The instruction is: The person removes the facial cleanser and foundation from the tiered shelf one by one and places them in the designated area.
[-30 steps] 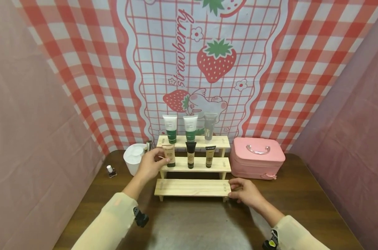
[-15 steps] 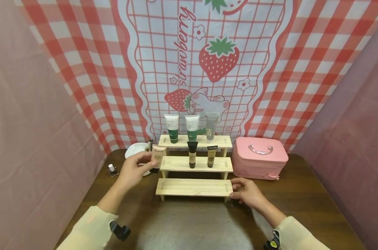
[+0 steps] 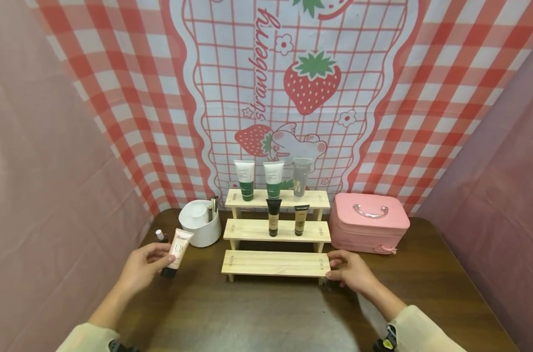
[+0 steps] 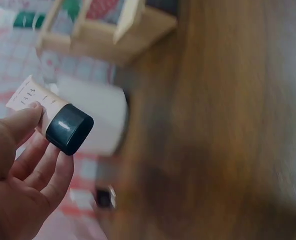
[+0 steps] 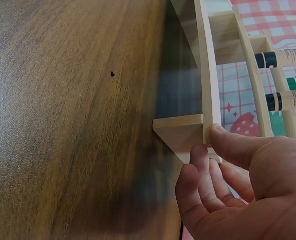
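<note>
My left hand [image 3: 139,268] holds a beige BB cream tube [image 3: 180,244] with a black cap [image 4: 70,129] between thumb and fingers, above the table at the left. The cap points down, and the tube leans. My right hand [image 3: 353,274] grips the right end of the lowest step of a three-tier wooden display rack [image 3: 273,263], its thumb [image 5: 233,145] against the board's edge. On the middle step stand a black-topped foundation tube [image 3: 273,218] and a smaller gold-brown tube [image 3: 299,220]. Two white-and-green tubes [image 3: 246,181] and a grey translucent tube [image 3: 300,178] stand on the top step.
A round white organizer [image 3: 205,231] with brushes stands left of the rack. Partly behind my left hand is a small white-capped nail polish bottle [image 3: 161,236]. A pink case [image 3: 369,225] with a silver handle sits to the right. A checked strawberry cloth [image 3: 312,85] hangs behind.
My left hand has carried the BB cream tube off the middle step's left end, leftward and toward me, past the organizer. My right hand stays on the rack's end.
</note>
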The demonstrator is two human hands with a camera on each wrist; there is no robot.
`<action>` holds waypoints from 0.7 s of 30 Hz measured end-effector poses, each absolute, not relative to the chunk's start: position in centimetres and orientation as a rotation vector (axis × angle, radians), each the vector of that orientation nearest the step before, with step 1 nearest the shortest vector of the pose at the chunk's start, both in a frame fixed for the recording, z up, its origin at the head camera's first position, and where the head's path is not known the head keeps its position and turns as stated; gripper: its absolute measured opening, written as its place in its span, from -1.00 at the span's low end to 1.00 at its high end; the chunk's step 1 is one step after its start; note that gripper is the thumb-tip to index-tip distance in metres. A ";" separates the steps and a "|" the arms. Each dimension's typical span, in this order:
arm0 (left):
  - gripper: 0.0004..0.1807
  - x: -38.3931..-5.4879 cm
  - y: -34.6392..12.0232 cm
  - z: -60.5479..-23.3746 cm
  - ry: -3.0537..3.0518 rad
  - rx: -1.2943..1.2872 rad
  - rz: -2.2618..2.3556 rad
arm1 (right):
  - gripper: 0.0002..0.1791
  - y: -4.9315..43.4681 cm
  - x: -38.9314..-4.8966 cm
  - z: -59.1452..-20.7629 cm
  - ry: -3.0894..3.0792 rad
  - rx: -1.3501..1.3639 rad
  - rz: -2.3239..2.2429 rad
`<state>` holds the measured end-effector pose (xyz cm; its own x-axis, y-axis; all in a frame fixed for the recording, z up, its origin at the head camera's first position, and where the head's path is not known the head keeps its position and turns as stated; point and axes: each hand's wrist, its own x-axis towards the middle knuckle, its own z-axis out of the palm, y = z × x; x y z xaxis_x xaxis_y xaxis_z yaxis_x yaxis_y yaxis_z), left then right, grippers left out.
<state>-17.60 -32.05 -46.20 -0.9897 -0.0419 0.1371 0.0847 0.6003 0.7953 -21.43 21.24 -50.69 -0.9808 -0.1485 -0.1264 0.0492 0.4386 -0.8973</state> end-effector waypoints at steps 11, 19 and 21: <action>-0.67 -16.9 -36.8 -49.7 -2.847 0.049 -1.167 | -0.37 21.7 -21.1 -50.6 2.511 -0.065 -1.566; -0.67 -16.8 -38.1 -50.3 -2.955 0.082 -0.986 | -0.38 21.8 -21.3 -50.8 2.504 -0.077 -1.561; -0.69 -16.9 -38.3 -50.5 -2.963 0.077 -0.947 | -0.38 21.8 -21.3 -50.8 2.486 -0.080 -1.571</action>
